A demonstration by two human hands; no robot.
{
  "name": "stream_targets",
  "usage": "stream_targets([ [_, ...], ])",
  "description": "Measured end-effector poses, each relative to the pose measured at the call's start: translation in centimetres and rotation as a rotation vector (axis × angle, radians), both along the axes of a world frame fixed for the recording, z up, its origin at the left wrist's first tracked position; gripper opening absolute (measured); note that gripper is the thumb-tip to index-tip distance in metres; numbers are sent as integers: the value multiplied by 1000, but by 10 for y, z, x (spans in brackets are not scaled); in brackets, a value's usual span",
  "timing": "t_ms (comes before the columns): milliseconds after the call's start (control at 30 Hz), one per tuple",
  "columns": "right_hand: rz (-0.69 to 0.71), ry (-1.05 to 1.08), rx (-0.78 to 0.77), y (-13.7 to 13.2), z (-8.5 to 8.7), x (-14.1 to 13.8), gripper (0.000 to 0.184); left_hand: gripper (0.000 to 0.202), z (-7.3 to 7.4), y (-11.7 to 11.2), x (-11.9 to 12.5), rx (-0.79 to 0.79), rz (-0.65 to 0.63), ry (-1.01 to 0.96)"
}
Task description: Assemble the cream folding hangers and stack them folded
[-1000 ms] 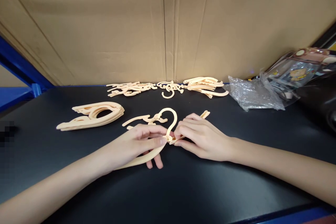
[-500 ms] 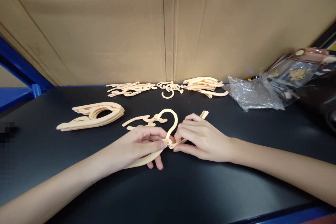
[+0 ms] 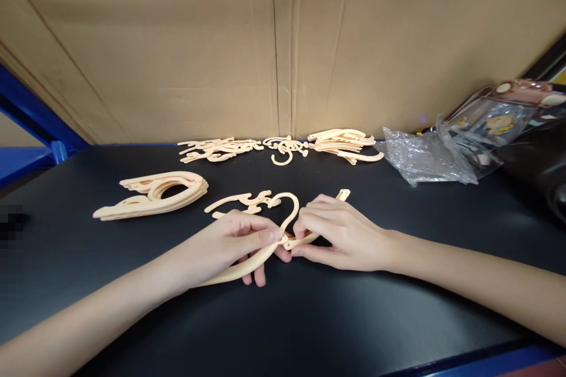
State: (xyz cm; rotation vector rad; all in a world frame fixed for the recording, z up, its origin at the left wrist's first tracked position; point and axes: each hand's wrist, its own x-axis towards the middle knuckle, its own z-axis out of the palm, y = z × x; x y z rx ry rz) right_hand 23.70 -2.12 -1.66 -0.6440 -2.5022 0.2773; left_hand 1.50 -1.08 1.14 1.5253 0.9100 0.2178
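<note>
My left hand [image 3: 241,241] is closed on a cream hanger arm [image 3: 241,270], its thumb at the joint where a curved hanger hook [image 3: 292,207] rises. From the right, my right hand [image 3: 333,232] grips a second hanger arm [image 3: 305,241], whose far end sticks out past the knuckles. The inner ends of both arms meet at the hook's base; fingers partly hide whether they are joined. Just beyond my left hand lie a few loose cream hanger pieces [image 3: 230,202] on the black table [image 3: 309,324].
Folded hangers [image 3: 154,207] are stacked at left. Along the cardboard wall [image 3: 177,59] lie small curved pieces [image 3: 219,149], loose hooks [image 3: 283,150] and a pile of hanger arms [image 3: 340,144]. Clear plastic bags [image 3: 428,156] sit at back right. A blue frame [image 3: 39,112] borders the left.
The hook has tilted lower and toward my right hand. The left-hand arm has shifted slightly left and shows more. My left fingertips now reach beneath the joint.
</note>
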Motion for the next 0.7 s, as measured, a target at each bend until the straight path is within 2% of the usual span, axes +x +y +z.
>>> stream_targets([
  [367, 59, 10, -38, -1, 3, 0, 21, 27, 5, 0, -3, -121, -50, 19],
  [700, 82, 45, 7, -1, 1, -2, 22, 29, 9, 1, 1, -87, -72, 75],
])
